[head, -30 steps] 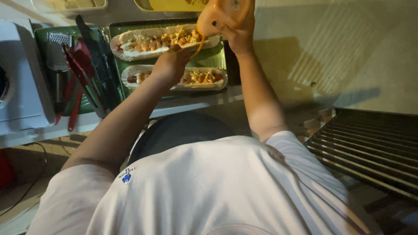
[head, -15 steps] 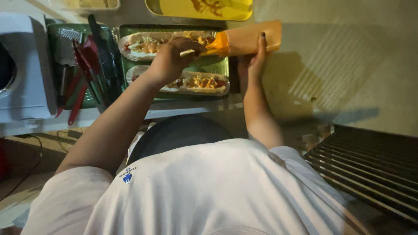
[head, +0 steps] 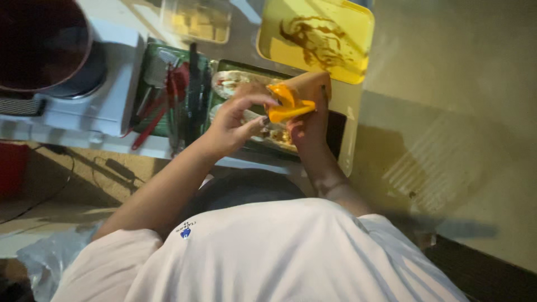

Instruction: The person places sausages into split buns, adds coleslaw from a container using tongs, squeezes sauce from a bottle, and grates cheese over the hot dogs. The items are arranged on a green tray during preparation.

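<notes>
Both my hands meet over a green tray that holds filled flatbreads in white boats. My left hand pinches the edge of a folded orange sheet. On the other side, my right hand cups the same sheet, fingers curled behind it. The sheet hides part of the food beneath it. My white shirt fills the bottom of the view.
A yellow tray smeared with brown sauce lies at the top. A green bin of red-handled tongs and utensils sits left of the food. Further left stands a white appliance with a dark pot. A clear container holds yellow pieces.
The orange sheet was held flat and high by my right hand. It is now folded and lower, with both hands on it over the food tray. The view has shifted.
</notes>
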{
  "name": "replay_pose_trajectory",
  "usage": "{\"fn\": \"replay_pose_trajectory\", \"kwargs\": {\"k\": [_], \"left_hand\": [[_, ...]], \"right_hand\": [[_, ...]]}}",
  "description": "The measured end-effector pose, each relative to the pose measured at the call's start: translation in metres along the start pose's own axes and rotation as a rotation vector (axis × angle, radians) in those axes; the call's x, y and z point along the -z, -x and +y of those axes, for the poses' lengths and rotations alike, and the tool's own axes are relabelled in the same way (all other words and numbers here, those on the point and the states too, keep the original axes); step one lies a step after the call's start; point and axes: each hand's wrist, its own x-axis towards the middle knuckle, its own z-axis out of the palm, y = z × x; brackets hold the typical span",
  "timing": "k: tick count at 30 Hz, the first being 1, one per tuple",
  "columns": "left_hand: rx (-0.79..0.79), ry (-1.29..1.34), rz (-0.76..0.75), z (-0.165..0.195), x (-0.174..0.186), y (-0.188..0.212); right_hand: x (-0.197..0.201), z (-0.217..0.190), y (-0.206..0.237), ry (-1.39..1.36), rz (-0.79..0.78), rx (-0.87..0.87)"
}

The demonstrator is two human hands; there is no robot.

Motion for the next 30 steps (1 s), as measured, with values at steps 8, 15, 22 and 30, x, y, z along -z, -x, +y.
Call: {"fn": "replay_pose_trajectory", "kwargs": {"k": [8,15,22,30], "left_hand": [[-0.195,-1.052,0.098,0.094,0.025,-0.01],[-0.148,-1.344,0.033,0.093,0.047,-0.013],[-0.163,-1.129,0.017,0.106,0.071,-0.006],[-0.201,-1.156,0.022,0.12,0.08,0.003]], "right_hand": [[-0.046,0.035,-0.003,0.002,-0.199,-0.085],[-0.093,0.067,0.015,0.004,-0.265,-0.174],[-0.121,0.087,0.034,0.068,-0.35,-0.212],[-0.13,0.1,0.033,0.001,-0.387,-0.276]]}}
